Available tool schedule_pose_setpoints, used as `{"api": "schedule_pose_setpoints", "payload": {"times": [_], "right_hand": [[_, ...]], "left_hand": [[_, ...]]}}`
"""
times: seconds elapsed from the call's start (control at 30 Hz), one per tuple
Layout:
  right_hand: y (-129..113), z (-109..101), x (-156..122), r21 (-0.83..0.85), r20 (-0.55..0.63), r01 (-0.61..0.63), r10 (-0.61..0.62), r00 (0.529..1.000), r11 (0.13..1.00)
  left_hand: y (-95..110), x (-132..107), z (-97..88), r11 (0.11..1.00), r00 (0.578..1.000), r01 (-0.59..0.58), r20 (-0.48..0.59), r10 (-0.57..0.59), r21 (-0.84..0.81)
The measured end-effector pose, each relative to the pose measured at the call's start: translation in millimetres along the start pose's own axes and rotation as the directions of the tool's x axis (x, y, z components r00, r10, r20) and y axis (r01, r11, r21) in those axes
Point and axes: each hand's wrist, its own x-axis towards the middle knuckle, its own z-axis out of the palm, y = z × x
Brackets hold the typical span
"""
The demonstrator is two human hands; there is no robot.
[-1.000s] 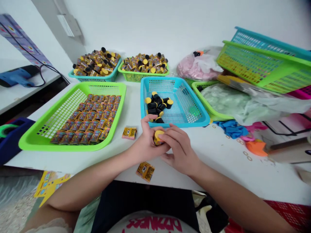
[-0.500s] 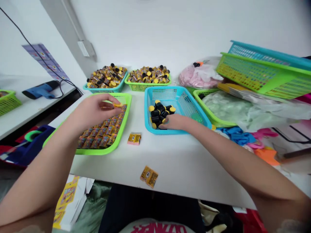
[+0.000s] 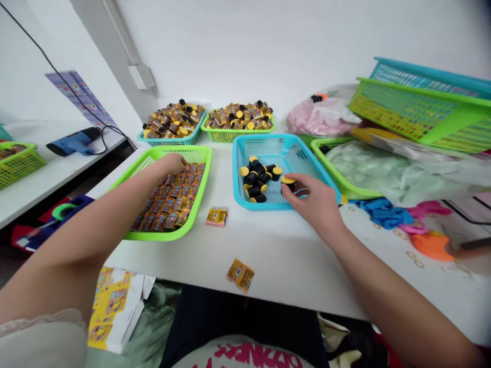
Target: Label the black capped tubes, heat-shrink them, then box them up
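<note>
My right hand (image 3: 312, 202) pinches a small black jar with a yellow lid (image 3: 287, 183), just over the front right part of the blue basket (image 3: 240, 197). More black jars (image 3: 258, 179) with yellow lids lie heaped in that basket's left half. On the left, my left hand (image 3: 174, 164) reaches into the green basket (image 3: 206, 176), its fingers closed at the far end of the rows. What they grip is hidden. Labelled jars (image 3: 172, 199) lie there in neat rows. Between the baskets and the table's front edge lie two flat yellow printed labels, one nearer (image 3: 241, 275) and one farther (image 3: 217, 216).
Two baskets heaped with labelled jars, a blue one (image 3: 197, 134) and a green one (image 3: 222, 135), stand against the wall. A blue heat gun (image 3: 74, 142) lies on the left table. Stacked baskets (image 3: 414, 110) and plastic bags (image 3: 368, 163) crowd the right side.
My right hand has lifted a black jar from the heap and moved right. My left hand, with a yellow-topped piece showing earlier, has gone lower into the green basket.
</note>
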Motion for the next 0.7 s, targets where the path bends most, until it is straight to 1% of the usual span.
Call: {"api": "schedule_pose_setpoints", "payload": {"times": [0.03, 0.07, 0.1, 0.13, 0.17, 0.2, 0.23, 0.27, 0.3, 0.33, 0.37, 0.4, 0.43, 0.47, 0.5, 0.53, 0.6, 0.67, 0.7], "right_hand": [[2.0, 2.5, -7.4, 0.006, -0.037, 0.046, -0.046, 0.998, 0.999], [3.7, 5.6, -13.3, 0.000, -0.060, 0.091, -0.091, 0.994, 0.996], [5.1, 8.8, -17.5, -0.013, -0.074, 0.126, -0.126, 0.989, 0.992], [6.3, 11.6, -20.0, -0.029, -0.083, 0.148, -0.150, 0.985, 0.989], [7.2, 13.8, -21.2, -0.042, -0.090, 0.157, -0.160, 0.983, 0.987], [7.8, 15.3, -21.3, -0.047, -0.095, 0.161, -0.165, 0.982, 0.986], [8.3, 15.9, -20.8, -0.045, -0.098, 0.167, -0.170, 0.980, 0.985], [8.6, 15.8, -20.1, -0.038, -0.098, 0.177, -0.180, 0.979, 0.984], [8.7, 15.1, -19.4, -0.027, -0.090, 0.186, -0.188, 0.978, 0.982], [8.8, 14.0, -18.9, -0.015, -0.079, 0.191, -0.192, 0.978, 0.981], [8.7, 12.7, -18.7, -0.004, -0.066, 0.191, -0.191, 0.979, 0.982], [8.6, 11.5, -18.7, 0.003, -0.052, 0.185, -0.185, 0.981, 0.983], [8.4, 10.4, -19.0, 0.005, -0.038, 0.176, -0.176, 0.984, 0.984], [8.2, 9.6, -19.4, 0.005, -0.026, 0.167, -0.167, 0.986, 0.986], [8.0, 9.1, -19.7, 0.004, -0.021, 0.160, -0.160, 0.987, 0.987], [7.6, 8.8, -20.0, 0.004, -0.016, 0.155, -0.155, 0.988, 0.988], [6.9, 8.7, -20.3, 0.003, -0.004, 0.146, -0.146, 0.989, 0.989], [6.1, 8.6, -20.0, 0.003, 0.007, 0.137, -0.137, 0.990, 0.991], [6.0, 8.4, -19.6, 0.005, 0.008, 0.137, -0.137, 0.991, 0.991]], "left_hand": [[5.7, -6.9, -4.5, 1.000, 1.000, 0.014, 0.013, -0.015, 0.016], [13.4, -17.3, -9.1, 0.999, 1.000, 0.001, -0.001, -0.001, 0.035], [22.8, -32.2, -12.3, 0.998, 0.999, -0.035, -0.032, 0.037, 0.053], [33.8, -51.8, -12.9, 0.994, 0.992, -0.092, -0.075, 0.096, 0.061], [45.9, -76.3, -9.6, 0.944, 0.922, -0.316, -0.201, 0.330, 0.098], [58.4, -104.7, -1.7, 0.892, 0.867, -0.439, -0.209, 0.452, 0.108], [70.5, -135.9, 10.8, 0.813, 0.797, -0.572, -0.160, 0.582, 0.110], [81.6, -168.0, 27.2, 0.619, 0.620, -0.776, -0.036, 0.784, 0.124], [90.9, -199.3, 46.0, 0.502, 0.510, -0.849, 0.009, 0.860, 0.168], [98.3, -228.2, 65.2, 0.468, 0.483, -0.854, 0.013, 0.875, 0.225], [103.5, -253.2, 82.7, 0.465, 0.477, -0.842, -0.024, 0.879, 0.273], [106.9, -273.8, 96.8, 0.473, 0.484, -0.824, -0.047, 0.874, 0.313], [108.6, -289.4, 106.4, 0.467, 0.485, -0.815, -0.037, 0.874, 0.344], [109.2, -300.0, 111.3, 0.461, 0.480, -0.812, -0.039, 0.876, 0.359], [109.2, -305.9, 112.0, 0.450, 0.471, -0.816, -0.033, 0.881, 0.363], [109.1, -307.2, 109.8, 0.437, 0.458, -0.824, -0.031, 0.889, 0.359], [110.3, -297.7, 101.4, 0.417, 0.423, -0.841, -0.062, 0.904, 0.345], [114.6, -275.3, 94.8, 0.394, 0.384, -0.849, -0.101, 0.918, 0.353], [117.7, -261.2, 93.5, 0.401, 0.391, -0.845, -0.104, 0.915, 0.355]]}}
